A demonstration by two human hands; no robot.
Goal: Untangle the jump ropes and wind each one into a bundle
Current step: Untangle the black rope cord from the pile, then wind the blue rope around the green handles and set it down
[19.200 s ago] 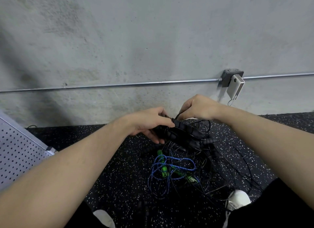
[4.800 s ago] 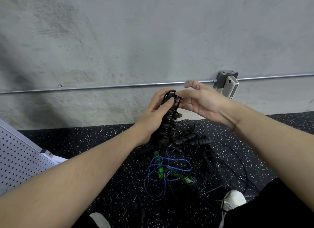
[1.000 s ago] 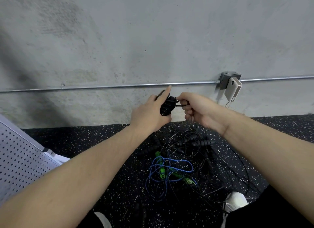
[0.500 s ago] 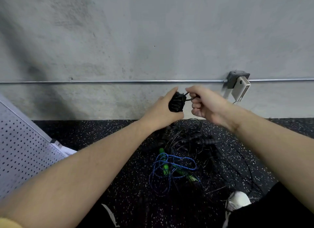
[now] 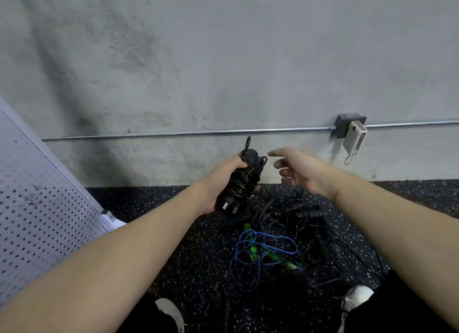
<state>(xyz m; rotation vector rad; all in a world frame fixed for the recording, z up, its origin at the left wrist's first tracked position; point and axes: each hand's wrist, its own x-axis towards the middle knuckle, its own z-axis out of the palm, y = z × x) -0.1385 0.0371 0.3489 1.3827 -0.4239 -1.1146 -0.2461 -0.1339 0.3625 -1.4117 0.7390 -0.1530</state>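
You face a bare concrete wall (image 5: 223,59) crossed by a metal conduit (image 5: 198,133) and junction box (image 5: 344,126), above black speckled rubber flooring (image 5: 154,198); perforated panel (image 5: 37,208) at left.

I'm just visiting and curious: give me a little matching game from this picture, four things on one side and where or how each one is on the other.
Things:
1. wound black bundle
2. right hand
3. blue rope
4. white device

States:
A. loose on the floor
B. hanging at the wall box
C. gripped in the left hand
D. open, holding nothing

Pairs: 1-C, 2-D, 3-A, 4-B
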